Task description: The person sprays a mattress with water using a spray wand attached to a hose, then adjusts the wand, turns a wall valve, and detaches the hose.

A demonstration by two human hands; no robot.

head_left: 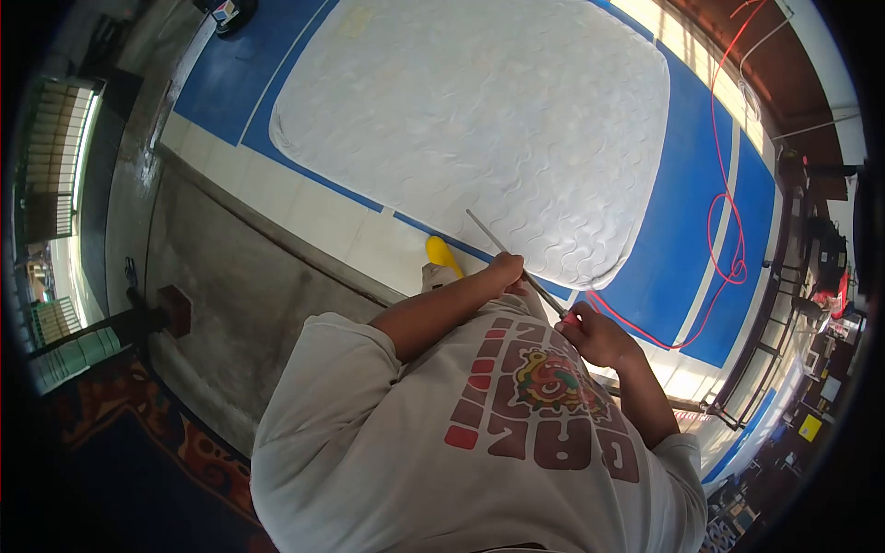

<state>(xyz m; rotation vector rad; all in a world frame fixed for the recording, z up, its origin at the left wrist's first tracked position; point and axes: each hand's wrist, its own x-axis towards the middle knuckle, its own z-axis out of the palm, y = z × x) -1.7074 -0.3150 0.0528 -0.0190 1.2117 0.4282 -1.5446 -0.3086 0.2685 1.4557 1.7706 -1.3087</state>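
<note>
person in a pale printed shirt (479,433), both hands on one thin rod (484,228).

left hand (505,268): fingers closed around the rod partway along, forearm reaching across in front of the body. right hand (599,339): fingers wrapped on the rear end of the rod, by a red part (570,320). exact finger placement there is too small to read.

rod is held at a slant in front of the belly, far tip pointing out over the near edge of a big white mattress (479,120). can't tell from here if the tip touches it or sits above.

mattress lies flat, rounded corners, wavy quilting, a faint yellowish patch (357,20) toward the far left. blue flooring (719,318) with pale lines shows around it.

red hose (710,318) runs from near the mattress corner by the right hand, over the blue flooring, looping on itself on the right side. hose-to-rod joint is hidden from me.

a yellow boot (441,253) pokes out just beyond the left forearm, near the mattress edge. grey concrete floor (240,286) to the left, a pale strip (277,180) between it and the blue. black device (230,17) on the far left.
</note>
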